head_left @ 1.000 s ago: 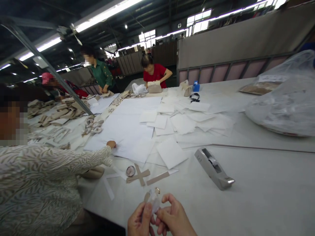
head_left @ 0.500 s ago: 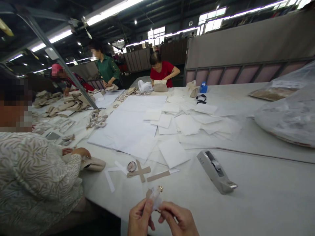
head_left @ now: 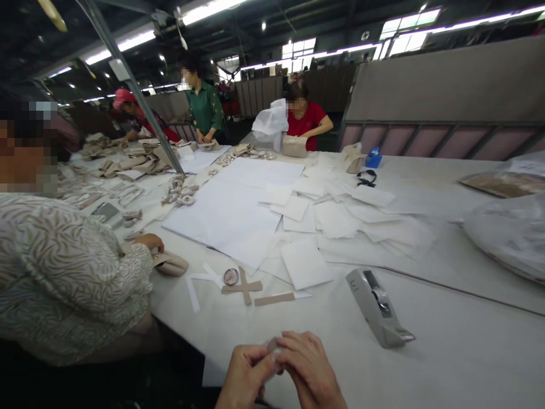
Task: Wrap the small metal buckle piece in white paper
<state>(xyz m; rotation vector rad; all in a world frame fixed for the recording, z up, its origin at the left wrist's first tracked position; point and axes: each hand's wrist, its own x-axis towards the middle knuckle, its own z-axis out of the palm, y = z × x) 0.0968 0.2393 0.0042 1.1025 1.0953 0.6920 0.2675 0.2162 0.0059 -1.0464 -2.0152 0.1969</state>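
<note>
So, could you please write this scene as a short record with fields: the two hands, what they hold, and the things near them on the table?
left hand: closed on a small pale piece, at the bottom edge of the view
right hand: closed on the same small pale piece, mostly hidden by fingers
table: white surface
tape dispenser: grey, to the right of the hands
brown strips: crossed, beyond the hands
round item: beside the strips
white sheets: spread across the middle
co-worker's hand: on a beige piece, at left

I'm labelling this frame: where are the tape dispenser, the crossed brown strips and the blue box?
tape dispenser point(head_left: 377, 307), head view, on its grey body.
crossed brown strips point(head_left: 242, 286), head view, where they cross.
blue box point(head_left: 373, 158), head view, its front face.
</note>
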